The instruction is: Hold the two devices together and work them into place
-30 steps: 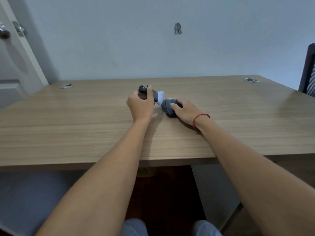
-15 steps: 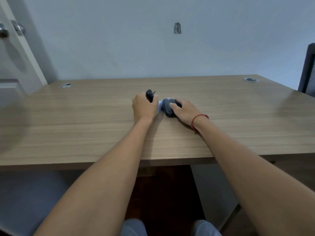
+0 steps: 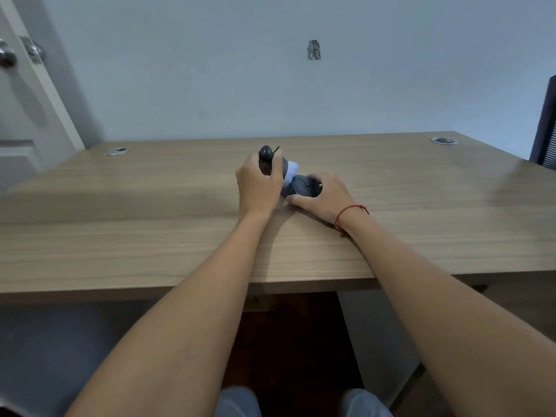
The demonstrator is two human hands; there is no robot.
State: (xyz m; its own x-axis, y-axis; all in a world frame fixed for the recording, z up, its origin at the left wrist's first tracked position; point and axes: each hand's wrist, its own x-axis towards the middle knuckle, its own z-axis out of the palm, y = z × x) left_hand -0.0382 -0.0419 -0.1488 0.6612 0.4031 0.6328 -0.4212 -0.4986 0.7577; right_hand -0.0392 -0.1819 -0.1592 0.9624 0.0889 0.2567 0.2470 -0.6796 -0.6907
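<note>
Wiping is judged under way in the head view — left hand (image 3: 259,188) clamps a dark spray bottle (image 3: 268,161) with white cloth (image 3: 291,173), right hand (image 3: 323,196) curls round the dark mouse (image 3: 303,188) on the desk (image 3: 150,212) — next, steady cloth contact.

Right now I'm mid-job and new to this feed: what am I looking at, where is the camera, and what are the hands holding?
There is no machine here: these are a person's two bare arms, filmed by one wide-angle camera worn on the head, looking forward and down. The left hand grips a dark handheld object with a pale tip, lifted off the wooden desk; what it is I cannot tell. The right hand, with a red string at the wrist, holds a dark computer mouse lying on the desk. Two metal cable grommets sit at the back corners. A door, a wall and a chair edge surround it.
</note>
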